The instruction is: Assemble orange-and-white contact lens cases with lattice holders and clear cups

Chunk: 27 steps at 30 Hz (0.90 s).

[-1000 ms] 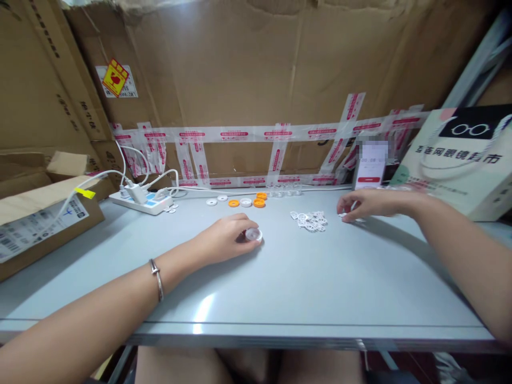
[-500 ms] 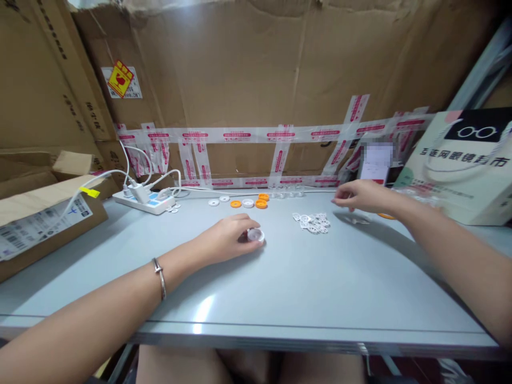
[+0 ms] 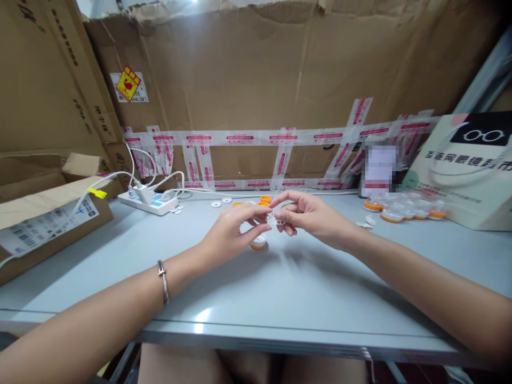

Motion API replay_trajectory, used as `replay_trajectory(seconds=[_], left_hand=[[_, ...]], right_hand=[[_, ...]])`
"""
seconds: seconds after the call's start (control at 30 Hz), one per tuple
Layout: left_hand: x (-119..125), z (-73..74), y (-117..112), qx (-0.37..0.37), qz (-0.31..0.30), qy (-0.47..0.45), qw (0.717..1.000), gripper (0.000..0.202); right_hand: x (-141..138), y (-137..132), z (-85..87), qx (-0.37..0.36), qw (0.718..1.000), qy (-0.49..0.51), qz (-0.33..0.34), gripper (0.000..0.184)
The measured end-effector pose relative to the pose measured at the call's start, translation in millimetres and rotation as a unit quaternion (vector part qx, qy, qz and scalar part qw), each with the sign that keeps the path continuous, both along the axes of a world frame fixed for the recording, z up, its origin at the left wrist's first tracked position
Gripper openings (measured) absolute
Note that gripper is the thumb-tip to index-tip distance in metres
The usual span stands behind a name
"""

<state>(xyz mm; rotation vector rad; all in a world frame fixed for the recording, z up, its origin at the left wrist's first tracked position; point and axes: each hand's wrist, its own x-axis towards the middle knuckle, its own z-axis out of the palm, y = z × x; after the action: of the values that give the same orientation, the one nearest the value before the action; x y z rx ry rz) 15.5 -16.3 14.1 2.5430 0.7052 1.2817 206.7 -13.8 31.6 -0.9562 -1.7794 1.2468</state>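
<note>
My right hand is closed in a pinch on a small white openwork plastic piece, held above the table. Facing it, my left hand has thumb and fingers apart in a C shape, with the fingertips very near that piece; contact is hard to make out. Beneath the left fingertips, a round white cap with an orange base rests on the table. Behind my hands are orange rings, partly covered, and two white discs. The pile of white openwork pieces is hidden by my right hand.
Several clear-topped round pieces with orange and white bases cluster at the right, by a paper bag and a blurred phone. Small white bits lie nearer. A power strip and an open carton occupy the left.
My right hand has moved left from the back right to the middle, with a small white piece now in it. My left hand has let go of the round piece and lifted slightly.
</note>
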Motion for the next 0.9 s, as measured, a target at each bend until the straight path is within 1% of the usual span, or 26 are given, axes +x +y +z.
replay_trajectory(seconds=[0.07,0.17,0.27,0.33,0.37,0.4,0.43,0.47,0.53,0.57,0.63,0.73,0.9], left_hand=[[1,0.5,-1,0.007,0.002,-0.012,1.0,0.016],[1,1.2,-2,0.043,0.005,-0.035,0.998,0.01],[-1,2.5,-1,0.07,0.026,-0.055,0.996,0.007],[-4,4.4,0,0.089,0.046,-0.068,0.993,0.005],[-6,5.8,0,0.105,0.053,-0.076,0.99,0.004],[-8,7.2,0,0.126,0.056,-0.083,0.987,0.003],[-10,8.6,0,0.148,0.052,-0.087,0.984,0.003],[-11,9.9,0,0.168,0.042,-0.084,0.981,0.003],[-14,11.6,0,0.188,0.015,-0.06,0.98,0.004],[-15,11.9,-1,0.188,0.001,-0.042,0.981,0.004],[-15,11.5,-3,0.173,-0.019,-0.01,0.985,0.004],[-15,9.9,-4,0.154,-0.031,0.009,0.988,0.005],[-14,8.9,-2,0.144,-0.033,0.015,0.989,0.004]], right_hand=[[-3,-3,-1.7,-0.013,1.0,0.018,0.007,0.044],[-6,-4,-1.3,-0.016,0.999,0.033,0.008,0.048],[-3,-1,2.4,0.001,0.999,0.031,0.008,0.049],[9,6,4.6,0.06,0.998,0.007,-0.032,0.048],[18,11,5.0,0.101,0.992,-0.02,-0.069,0.046],[28,17,4.7,0.146,0.981,-0.058,-0.115,0.045],[38,22,3.6,0.166,0.969,-0.111,-0.148,0.044],[49,28,1.9,0.157,0.958,-0.172,-0.166,0.043],[65,38,-2.7,0.127,0.934,-0.287,-0.17,0.04],[71,41,-5.2,0.113,0.923,-0.33,-0.161,0.039],[75,45,-9.5,0.094,0.907,-0.386,-0.14,0.039],[72,47,-13.6,0.087,0.901,-0.405,-0.128,0.035],[69,50,-18.9,0.074,0.916,-0.374,-0.121,0.021]])
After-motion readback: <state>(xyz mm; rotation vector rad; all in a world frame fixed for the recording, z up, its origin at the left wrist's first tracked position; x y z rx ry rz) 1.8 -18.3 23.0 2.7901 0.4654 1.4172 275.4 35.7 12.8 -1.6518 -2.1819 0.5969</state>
